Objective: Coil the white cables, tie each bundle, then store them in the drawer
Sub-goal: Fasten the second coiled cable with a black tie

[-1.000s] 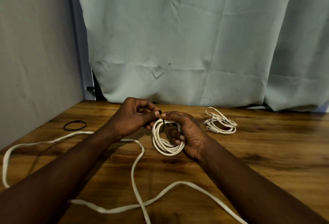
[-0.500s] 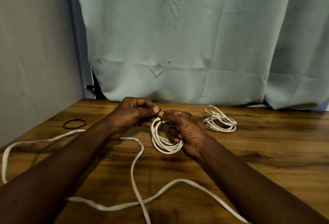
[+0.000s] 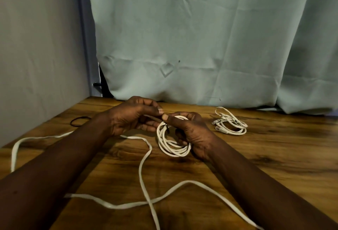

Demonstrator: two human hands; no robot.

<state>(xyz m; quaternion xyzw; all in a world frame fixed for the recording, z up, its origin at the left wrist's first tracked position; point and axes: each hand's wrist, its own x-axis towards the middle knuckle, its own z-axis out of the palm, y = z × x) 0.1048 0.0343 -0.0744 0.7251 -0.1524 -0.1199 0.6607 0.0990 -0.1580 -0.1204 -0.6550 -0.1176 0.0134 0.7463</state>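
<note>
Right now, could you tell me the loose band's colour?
The band is black; head view.

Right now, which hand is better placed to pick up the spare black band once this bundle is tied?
Left, probably. The black band lies left of the left hand, close to its wrist. The right hand grips the coiled cable and would have to reach across.

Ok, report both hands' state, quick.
Left hand: pinches a thin black elastic band around the coiled white cable bundle.
Right hand: grips that bundle.
</note>
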